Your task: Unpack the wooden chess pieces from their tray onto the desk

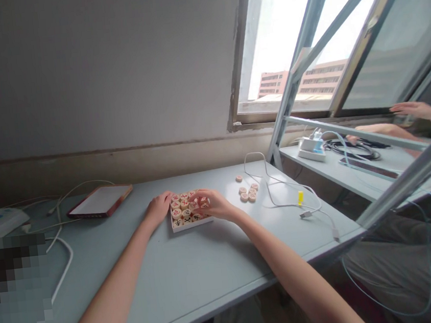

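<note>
A small white tray (pixel 191 225) lies on the pale grey table, filled with several round wooden chess pieces (pixel 181 210) marked in red and black. My left hand (pixel 159 207) rests against the tray's left edge, fingers curled on the rim. My right hand (pixel 212 203) lies over the tray's right side, fingers bent and pinched on a piece (pixel 203 201) there. Several loose wooden pieces (pixel 248 192) sit on the table to the right of the tray.
A tablet in a red case (pixel 100 201) lies at the back left with white cables (pixel 65 249) near it. A white cable with a yellow tag (pixel 300 197) runs along the right. Another person's hand (pixel 412 108) is above the neighbouring desk, by a charger (pixel 311 147).
</note>
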A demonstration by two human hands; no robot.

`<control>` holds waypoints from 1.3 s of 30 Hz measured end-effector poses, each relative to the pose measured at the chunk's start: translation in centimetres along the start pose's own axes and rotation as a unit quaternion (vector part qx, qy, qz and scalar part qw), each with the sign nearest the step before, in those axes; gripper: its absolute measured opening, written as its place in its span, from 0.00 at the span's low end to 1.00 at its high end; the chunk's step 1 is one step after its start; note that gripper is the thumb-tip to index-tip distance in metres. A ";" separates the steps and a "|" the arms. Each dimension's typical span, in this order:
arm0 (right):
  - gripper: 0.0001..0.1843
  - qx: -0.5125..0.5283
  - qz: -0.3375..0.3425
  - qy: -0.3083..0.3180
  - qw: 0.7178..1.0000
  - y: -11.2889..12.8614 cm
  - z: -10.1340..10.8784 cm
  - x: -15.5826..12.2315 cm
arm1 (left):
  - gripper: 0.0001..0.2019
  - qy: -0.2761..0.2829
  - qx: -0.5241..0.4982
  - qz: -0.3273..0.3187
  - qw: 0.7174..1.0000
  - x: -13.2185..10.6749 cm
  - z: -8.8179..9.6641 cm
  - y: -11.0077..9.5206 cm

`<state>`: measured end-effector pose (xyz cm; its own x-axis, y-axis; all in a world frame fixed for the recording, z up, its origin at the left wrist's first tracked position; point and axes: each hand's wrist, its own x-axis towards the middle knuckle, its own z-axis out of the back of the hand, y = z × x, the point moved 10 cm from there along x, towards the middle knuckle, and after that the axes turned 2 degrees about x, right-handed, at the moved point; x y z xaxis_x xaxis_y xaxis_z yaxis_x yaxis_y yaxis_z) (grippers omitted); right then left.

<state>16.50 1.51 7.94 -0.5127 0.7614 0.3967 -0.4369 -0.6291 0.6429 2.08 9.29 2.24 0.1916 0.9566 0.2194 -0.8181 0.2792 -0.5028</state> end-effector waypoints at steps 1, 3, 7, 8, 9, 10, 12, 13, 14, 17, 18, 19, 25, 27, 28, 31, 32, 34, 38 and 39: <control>0.12 0.001 0.002 0.001 1.000 0.1 -0.1 0.0 | 0.17 -0.001 0.002 0.002 1.000 -0.1 0.1 0.0; 0.12 0.000 0.007 0.004 1.000 0.2 -0.4 0.0 | 0.17 -0.007 0.003 0.006 1.000 -0.2 0.3 -0.1; 0.13 -0.021 0.022 0.010 0.999 0.4 -0.8 0.2 | 0.16 -0.011 -0.010 -0.002 1.000 -0.3 0.3 -0.3; 0.14 -0.029 0.027 0.012 0.999 0.5 -1.0 0.2 | 0.16 -0.012 -0.011 0.001 1.000 -0.3 0.3 -0.3; 0.14 -0.035 0.033 0.013 0.999 0.6 -1.1 0.3 | 0.16 -0.014 -0.011 0.003 1.000 -0.3 0.3 -0.2; 0.14 -0.042 0.040 0.012 0.998 0.8 -1.2 0.4 | 0.16 -0.015 -0.010 0.005 1.000 -0.3 0.4 -0.2; 0.14 -0.054 0.054 0.007 0.997 1.0 -1.4 0.5 | 0.16 -0.017 -0.008 0.007 1.000 -0.4 0.4 -0.2; 0.14 -0.062 0.060 0.002 0.996 1.1 -1.4 0.5 | 0.16 -0.017 -0.007 0.006 1.000 -0.4 0.4 -0.2; 0.14 -0.072 0.063 -0.005 0.995 1.2 -1.5 0.5 | 0.16 -0.016 -0.006 0.006 1.000 -0.4 0.4 -0.3; 0.11 -0.131 0.052 -0.021 0.990 1.1 -1.5 0.6 | 0.16 -0.019 -0.003 0.003 1.000 -0.4 0.5 -0.3; 0.10 -0.157 0.044 -0.024 0.986 1.0 -1.5 0.6 | 0.16 -0.021 -0.002 0.002 1.000 -0.4 0.5 -0.3; 0.09 -0.182 0.036 -0.025 0.982 0.9 -1.4 0.6 | 0.16 -0.022 -0.002 0.001 1.000 -0.3 0.5 -0.2; 0.07 -0.240 0.031 -0.006 0.970 0.7 -1.2 0.5 | 0.16 -0.022 -0.003 0.001 1.000 -0.3 0.3 0.0; 0.08 -0.243 0.037 0.003 0.969 0.8 -1.4 0.4 | 0.16 -0.024 -0.002 -0.002 1.000 -0.3 0.4 -0.1; 0.08 -0.243 0.041 0.006 0.969 0.9 -1.5 0.4 | 0.16 -0.025 -0.002 -0.002 1.000 -0.3 0.4 -0.2; 0.07 -0.243 0.043 0.013 0.969 1.0 -1.5 0.5 | 0.16 -0.023 -0.005 -0.004 1.000 -0.4 0.4 -0.3; 0.07 -0.248 0.037 0.015 0.968 0.9 -1.3 0.5 | 0.16 -0.022 -0.007 -0.004 1.000 -0.4 0.4 -0.3; 0.08 -0.270 0.004 0.011 0.963 0.1 -0.1 0.4 | 0.15 -0.020 -0.008 -0.001 1.000 -0.4 0.4 -0.3; 0.09 -0.369 -0.132 -0.072 0.917 -3.1 5.7 -1.2 | 0.15 -0.018 -0.007 0.008 1.000 -0.2 0.2 0.1; 0.13 -0.389 -0.179 -0.090 0.899 -4.2 7.4 -2.0 | 0.15 -0.018 -0.008 0.008 1.000 -0.2 0.2 0.1</control>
<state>24.80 3.77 9.29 -0.1390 0.9059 0.4000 -0.9707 -0.2046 0.1262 1.86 9.13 2.29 0.1582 0.9577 0.2403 -0.8123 0.2646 -0.5197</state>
